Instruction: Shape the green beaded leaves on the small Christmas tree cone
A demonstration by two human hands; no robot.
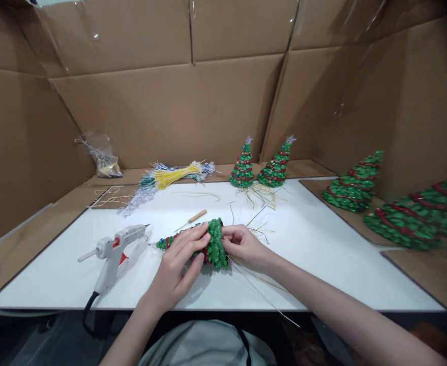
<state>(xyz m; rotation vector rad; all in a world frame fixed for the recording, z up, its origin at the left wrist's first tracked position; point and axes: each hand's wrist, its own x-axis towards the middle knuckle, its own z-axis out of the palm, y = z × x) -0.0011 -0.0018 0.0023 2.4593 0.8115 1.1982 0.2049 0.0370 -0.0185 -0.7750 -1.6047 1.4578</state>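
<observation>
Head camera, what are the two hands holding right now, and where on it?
Both hold one small green tree lying on its side: the left hand lies over its middle, and the right hand grips its wide base end.

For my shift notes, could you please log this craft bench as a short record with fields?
left hand: lies over the small beaded tree, which is tipped on its side
right hand: grips the tree's base end
glue gun: on the white board, left of the hands
awl: behind the hands
finished trees: two upright at the back
wire bundle: back left
</observation>
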